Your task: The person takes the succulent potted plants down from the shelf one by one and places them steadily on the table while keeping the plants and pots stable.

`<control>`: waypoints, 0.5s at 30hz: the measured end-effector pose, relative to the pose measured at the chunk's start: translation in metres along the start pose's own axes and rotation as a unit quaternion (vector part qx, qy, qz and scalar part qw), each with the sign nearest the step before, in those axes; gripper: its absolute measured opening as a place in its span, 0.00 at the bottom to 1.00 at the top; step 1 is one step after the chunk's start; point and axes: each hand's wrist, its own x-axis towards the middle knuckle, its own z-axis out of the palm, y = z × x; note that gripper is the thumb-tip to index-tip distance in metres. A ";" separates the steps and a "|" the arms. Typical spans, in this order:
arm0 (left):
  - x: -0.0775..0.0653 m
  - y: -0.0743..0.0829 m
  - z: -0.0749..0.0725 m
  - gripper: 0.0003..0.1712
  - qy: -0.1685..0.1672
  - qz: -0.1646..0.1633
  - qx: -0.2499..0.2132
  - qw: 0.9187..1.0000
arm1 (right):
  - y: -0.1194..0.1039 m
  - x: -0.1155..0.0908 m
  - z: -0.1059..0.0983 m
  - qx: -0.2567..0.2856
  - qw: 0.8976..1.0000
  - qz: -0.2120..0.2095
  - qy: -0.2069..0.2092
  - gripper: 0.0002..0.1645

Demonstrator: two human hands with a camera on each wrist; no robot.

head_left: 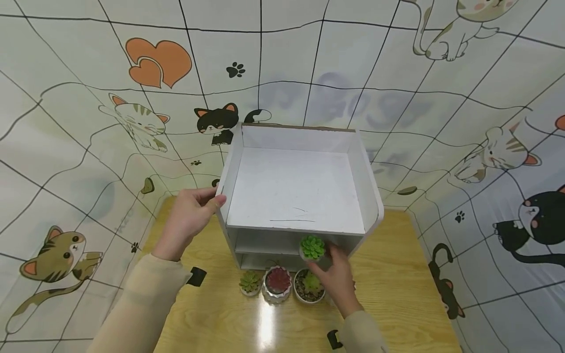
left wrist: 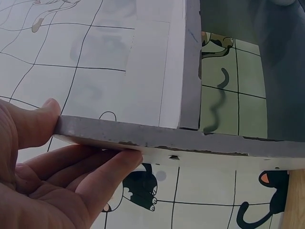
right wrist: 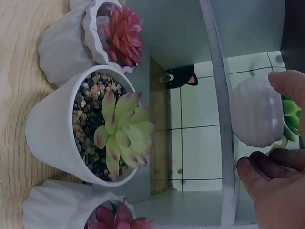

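A white two-tier shelf unit [head_left: 295, 191] stands on the wooden table. At its left side panel [left wrist: 119, 133], my left hand [head_left: 194, 215] grips the edge, thumb on one face and fingers against the other. My right hand [head_left: 337, 279] holds a small white ribbed pot [right wrist: 257, 112] with a bright green succulent [head_left: 312, 247], thumb and fingers on opposite sides of it. The pot is in front of the opening under the top board, its base close to the shelf board's front edge [right wrist: 221, 95].
In front of the unit stand a small green succulent [head_left: 250, 282], a red succulent [head_left: 278, 279] and a wider white pot [right wrist: 52, 129] with gravel and a pale green succulent. Another dark red succulent [right wrist: 114, 219] is beside them. Black tabs [head_left: 196, 277] lie on the table [head_left: 212, 318]. Cat-print sheeting [head_left: 282, 59] surrounds everything.
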 end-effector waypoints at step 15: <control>-0.001 0.000 0.002 0.25 0.007 0.006 -0.001 1.000 | -0.004 0.004 0.007 -0.010 0.999 0.029 -0.018 0.45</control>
